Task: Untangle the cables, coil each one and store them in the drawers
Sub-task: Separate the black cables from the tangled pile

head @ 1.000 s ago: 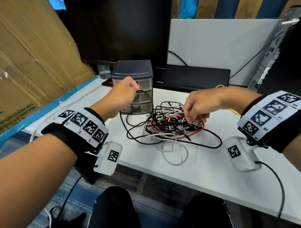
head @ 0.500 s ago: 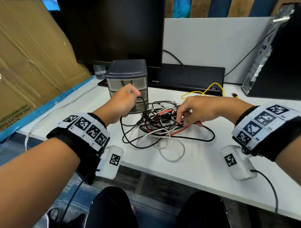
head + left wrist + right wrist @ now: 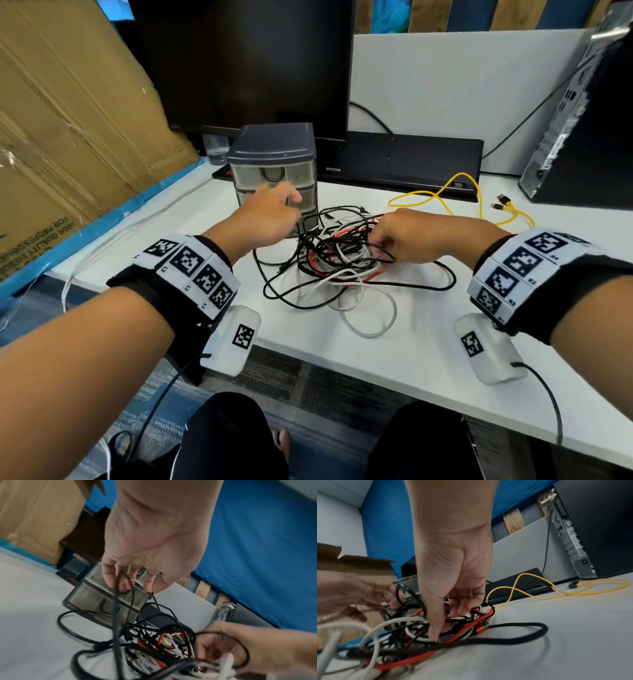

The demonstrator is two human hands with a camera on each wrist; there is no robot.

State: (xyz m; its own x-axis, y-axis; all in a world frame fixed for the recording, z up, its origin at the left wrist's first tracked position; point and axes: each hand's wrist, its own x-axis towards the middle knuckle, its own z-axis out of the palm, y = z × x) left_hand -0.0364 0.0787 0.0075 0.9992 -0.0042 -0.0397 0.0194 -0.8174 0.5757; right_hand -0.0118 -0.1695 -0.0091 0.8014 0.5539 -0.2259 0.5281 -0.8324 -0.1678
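On the white surface (image 3: 428, 346), just in front of a small drawer unit (image 3: 274, 161), lies one tangle of cables (image 3: 337, 265): several black strands, several white ones and at least one red-orange one, too knotted to count exactly. One white loop (image 3: 370, 317) spills out of the heap toward the near edge. The drawer unit has a dark lid and three translucent drawers stacked one above another, and a dark cable coil shows through the front of the top drawer (image 3: 272, 173).

Two hands are at work. The left hand (image 3: 270, 216) is raised in front of the drawers with its fingers curled round a loop of black cable (image 3: 122, 582) that runs down into the heap. The right hand (image 3: 404, 236) reaches into the right side of the tangle, thumb and fingertips pinching strands there; exactly which strand it holds cannot be told.

One yellow cable (image 3: 459, 195) lies apart from the heap, farther back and to the right, with its two plugs near a black computer tower (image 3: 589, 137). One dark monitor (image 3: 246, 61) stands behind the drawers, and brown cardboard (image 3: 68, 113) leans at the left.
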